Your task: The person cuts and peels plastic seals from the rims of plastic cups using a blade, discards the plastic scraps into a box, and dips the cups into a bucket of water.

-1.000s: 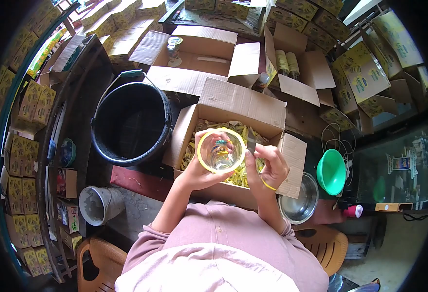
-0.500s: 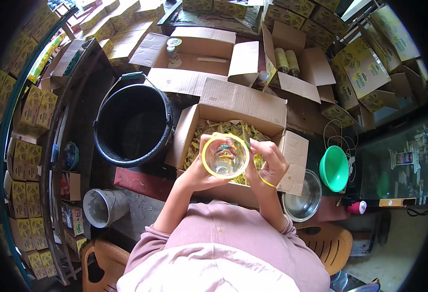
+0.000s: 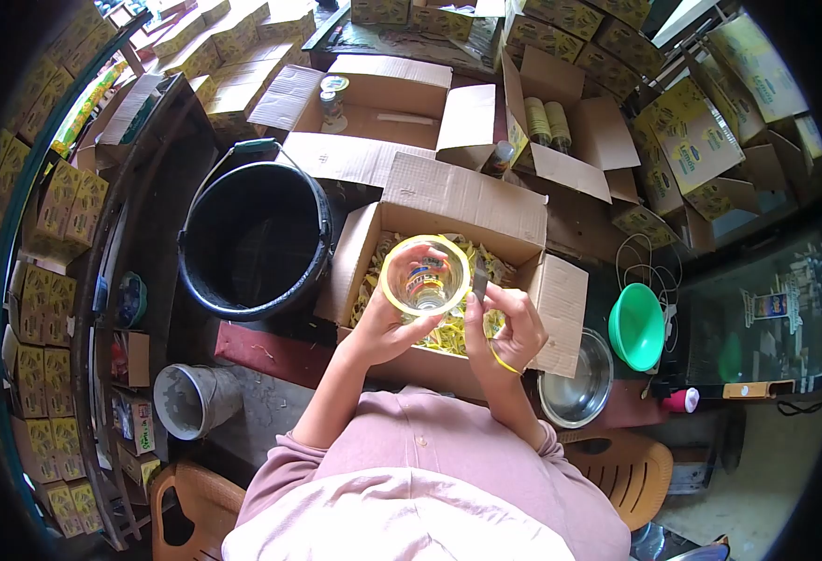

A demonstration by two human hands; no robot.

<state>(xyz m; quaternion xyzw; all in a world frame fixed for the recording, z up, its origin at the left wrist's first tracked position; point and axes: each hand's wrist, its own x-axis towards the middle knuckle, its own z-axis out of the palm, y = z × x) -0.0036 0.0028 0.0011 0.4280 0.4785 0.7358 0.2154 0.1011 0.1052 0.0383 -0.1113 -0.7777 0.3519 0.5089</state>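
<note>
My left hand (image 3: 381,325) is wrapped round a clear jar (image 3: 427,304) with a yellow rim, its open mouth turned up toward me. Part of a coloured label shows through its wall. Close at the jar's right side, my right hand (image 3: 514,329) pinches a small dark flat blade (image 3: 480,277) between thumb and fingers. Whether the blade touches the jar, I cannot tell. A yellow band circles my right wrist. Beneath both hands is an open cardboard box (image 3: 467,201) filled with yellow printed wrappers or labels (image 3: 453,338).
On the left stands a black bucket (image 3: 187,271), with a grey bucket (image 3: 170,379) below it. A steel bowl (image 3: 605,393) and a green bowl (image 3: 649,327) sit at right. Farther back are an open carton with jars (image 3: 467,126) and another carton (image 3: 607,140).
The jar has tipped a little and shifted slightly left. My right hand and the blade have moved slightly down, away from the rim.
</note>
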